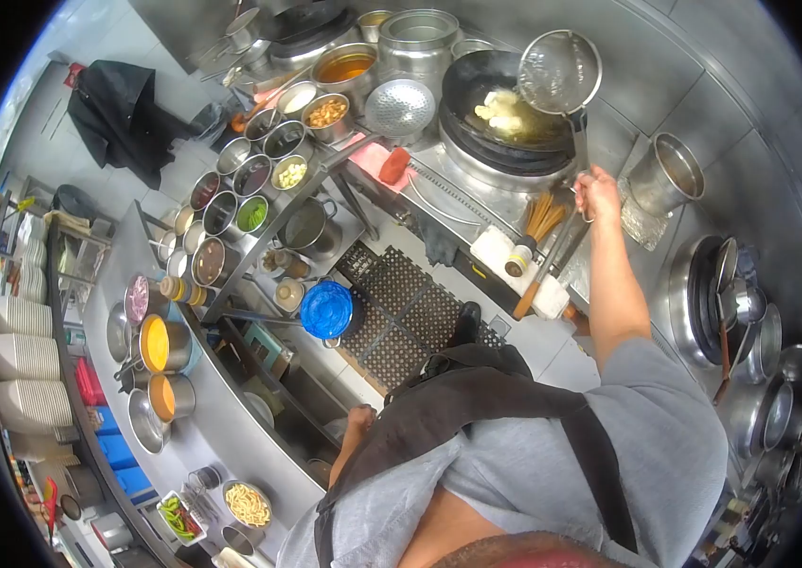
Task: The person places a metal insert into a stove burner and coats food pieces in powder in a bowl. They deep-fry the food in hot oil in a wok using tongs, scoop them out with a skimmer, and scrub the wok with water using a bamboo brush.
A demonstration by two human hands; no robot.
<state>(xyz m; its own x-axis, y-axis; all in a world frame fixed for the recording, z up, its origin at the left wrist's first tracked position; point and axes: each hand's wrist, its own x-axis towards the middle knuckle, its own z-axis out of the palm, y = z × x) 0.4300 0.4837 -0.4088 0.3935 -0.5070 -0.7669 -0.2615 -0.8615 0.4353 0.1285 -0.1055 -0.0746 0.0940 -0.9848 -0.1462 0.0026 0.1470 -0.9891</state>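
My right hand (597, 194) is wrapped round the handle of a wire strainer (560, 72), whose round mesh is raised over the right side of a black wok (477, 83). Pale yellow pieces of food (499, 112) lie in the wok. Down by my waist is my left hand (361, 417), partly hidden, and its fingers are too small to make out. A bamboo brush (543, 218) and a wooden-handled tool (526, 299) lie on the counter edge near a white cloth (493, 248).
Metal pots of sauces and ingredients (327, 112) stand left of the wok. A tall metal pot (676, 168) is at the right, with a second wok (699, 298) nearer. A blue-lined bin (327, 310) stands by the floor mat (401, 312). Stacked plates (32, 355) fill shelves at far left.
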